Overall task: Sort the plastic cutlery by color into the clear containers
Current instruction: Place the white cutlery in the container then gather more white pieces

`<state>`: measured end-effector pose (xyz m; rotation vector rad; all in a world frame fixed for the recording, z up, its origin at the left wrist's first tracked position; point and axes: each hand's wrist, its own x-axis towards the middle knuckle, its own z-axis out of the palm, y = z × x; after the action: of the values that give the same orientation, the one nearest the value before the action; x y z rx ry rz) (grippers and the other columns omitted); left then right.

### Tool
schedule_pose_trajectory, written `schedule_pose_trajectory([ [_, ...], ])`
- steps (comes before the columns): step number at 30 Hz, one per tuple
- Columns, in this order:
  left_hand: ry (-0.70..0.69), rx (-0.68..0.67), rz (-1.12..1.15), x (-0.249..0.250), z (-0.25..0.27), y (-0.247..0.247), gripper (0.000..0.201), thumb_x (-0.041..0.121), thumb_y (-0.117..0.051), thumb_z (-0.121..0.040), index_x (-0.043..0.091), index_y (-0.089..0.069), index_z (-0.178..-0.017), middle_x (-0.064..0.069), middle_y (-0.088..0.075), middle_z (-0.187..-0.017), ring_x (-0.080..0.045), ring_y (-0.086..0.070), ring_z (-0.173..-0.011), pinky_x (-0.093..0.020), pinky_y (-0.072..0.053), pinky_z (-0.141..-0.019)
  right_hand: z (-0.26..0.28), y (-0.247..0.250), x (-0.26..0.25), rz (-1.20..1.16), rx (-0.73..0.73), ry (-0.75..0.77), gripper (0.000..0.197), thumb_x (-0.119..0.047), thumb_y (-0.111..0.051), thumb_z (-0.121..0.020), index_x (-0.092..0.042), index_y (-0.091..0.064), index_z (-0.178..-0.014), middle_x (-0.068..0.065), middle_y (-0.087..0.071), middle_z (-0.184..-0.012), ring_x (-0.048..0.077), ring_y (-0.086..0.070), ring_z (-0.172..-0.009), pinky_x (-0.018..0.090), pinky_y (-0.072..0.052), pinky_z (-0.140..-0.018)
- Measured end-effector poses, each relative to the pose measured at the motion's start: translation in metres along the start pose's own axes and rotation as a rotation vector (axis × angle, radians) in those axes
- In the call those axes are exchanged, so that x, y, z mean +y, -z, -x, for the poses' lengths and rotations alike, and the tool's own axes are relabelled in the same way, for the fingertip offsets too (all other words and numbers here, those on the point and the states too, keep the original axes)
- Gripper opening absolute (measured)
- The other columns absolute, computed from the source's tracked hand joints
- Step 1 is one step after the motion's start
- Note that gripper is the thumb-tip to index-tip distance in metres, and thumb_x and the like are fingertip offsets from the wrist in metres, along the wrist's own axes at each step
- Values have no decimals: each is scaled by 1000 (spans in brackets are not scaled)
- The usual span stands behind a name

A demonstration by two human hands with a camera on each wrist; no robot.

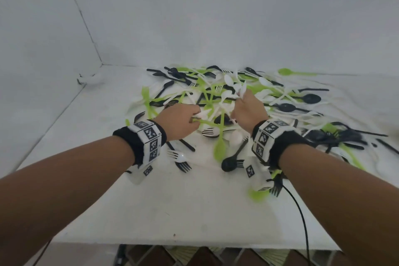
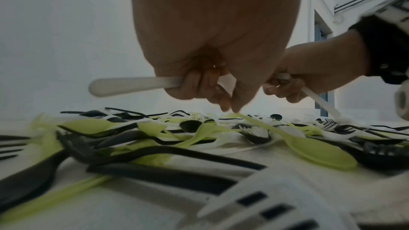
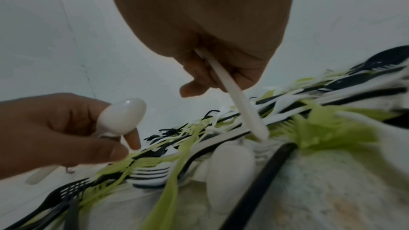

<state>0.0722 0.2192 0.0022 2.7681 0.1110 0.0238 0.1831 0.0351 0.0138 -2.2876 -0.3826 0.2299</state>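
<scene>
Two hands work over a tangled heap of white, lime-green and black plastic forks and spoons [image 1: 226,101] spread across a white worktop [image 1: 151,207]. The left hand [image 1: 179,122] has its fingers curled round a white plastic spoon [image 3: 121,116], handle jutting out to the side, while its thumb and forefinger reach down to the handle of a lime-green plastic spoon [image 2: 318,149] lying on the heap; it probably parks the white one in the palm so the fingertips stay free to pick. The right hand [image 1: 248,110] grips several white plastic pieces [image 1: 235,87], bowls fanned above the knuckles and one handle [image 3: 239,100] pointing down into the pile, apparently gathering a single colour into one bunch to save trips. No clear container appears in any view, so sorting looks to be at an early stage, with most cutlery unsorted on the worktop
</scene>
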Motion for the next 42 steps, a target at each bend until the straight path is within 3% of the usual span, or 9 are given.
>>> schedule_pose_trajectory([
  [8, -134, -147, -164, 21, -14, -23, 25, 42, -60, -95, 17, -63, -95, -1, -58, -92, -21, -58, -86, -37, -49, -75, 2, 21, 32, 62, -38, -49, 19, -29, -42, -104, -12, -40, -111, 10, -59, -94, 34, -58, -90, 38, -39, -69],
  [13, -159, -92, -288, 27, -23, -32, 31, 49, -56, -98, 21, -61, -111, 1, -54, -97, -23, -59, -86, -37, -50, -72, 11, 40, 41, 88, -73, -65, 64, -62, -37, -101, -13, -43, -142, 7, -56, -136, 33, -52, -127, 42, -39, -95],
  [20, -210, 17, -189, 48, -23, -23, 18, 41, -53, -99, 23, -54, -102, 8, -48, -88, -18, -54, -79, -34, -41, -66, 17, 54, 65, 148, 114, -40, 30, -43, -49, -96, -16, -45, -82, -2, -50, -79, 27, -51, -83, 33, -31, -61],
  [23, -318, -61, -206, 81, -17, -31, 17, 42, -52, -100, 27, -53, -92, 11, -46, -79, -7, -50, -73, -33, -43, -64, 21, 60, 68, 153, 81, -48, 46, -59, -42, -100, -16, -57, -103, 3, -64, -106, 33, -58, -107, 36, -41, -74],
  [26, -416, -51, -367, 97, -29, -40, 21, 23, -47, -99, 18, -60, -115, 3, -49, -96, -24, -55, -74, -35, -44, -61, 24, 68, 74, 128, 33, -78, 60, -61, -35, -102, -16, -48, -139, 11, -58, -137, 35, -51, -129, 42, -38, -93],
  [30, -463, -153, -639, 95, -55, -31, 31, 13, -45, -100, 14, -53, -130, -4, -48, -114, -22, -48, -71, -36, -38, -56, 24, 81, 86, 185, 32, -82, 31, -46, -44, -100, -17, -50, -106, 4, -56, -105, 31, -55, -106, 36, -36, -81],
  [35, -574, -221, -853, 94, -81, -27, 65, 0, -59, -88, 18, -41, -147, -8, -31, -153, -28, -63, -92, -41, -55, -65, 21, 89, 103, 260, -13, -79, 20, -32, -51, -99, -14, -53, -106, 4, -64, -104, 29, -64, -101, 40, -51, -90],
  [39, -660, -289, -897, 103, -85, -36, 47, -1, -55, -92, 15, -53, -135, -4, -51, -128, -26, -60, -93, -42, -55, -74, 15, 93, 115, 161, -17, -119, 24, -31, -53, -95, -17, -52, -115, 1, -72, -91, 25, -68, -86, 39, -56, -80],
  [42, -621, -269, -855, 100, -89, -34, 33, 1, -55, -93, 13, -60, -123, -6, -54, -115, -27, -58, -91, -45, -55, -73, 10, 97, 119, 246, -15, -82, 41, -46, -52, -100, -11, -53, -122, 2, -60, -106, 28, -58, -103, 34, -41, -82],
])
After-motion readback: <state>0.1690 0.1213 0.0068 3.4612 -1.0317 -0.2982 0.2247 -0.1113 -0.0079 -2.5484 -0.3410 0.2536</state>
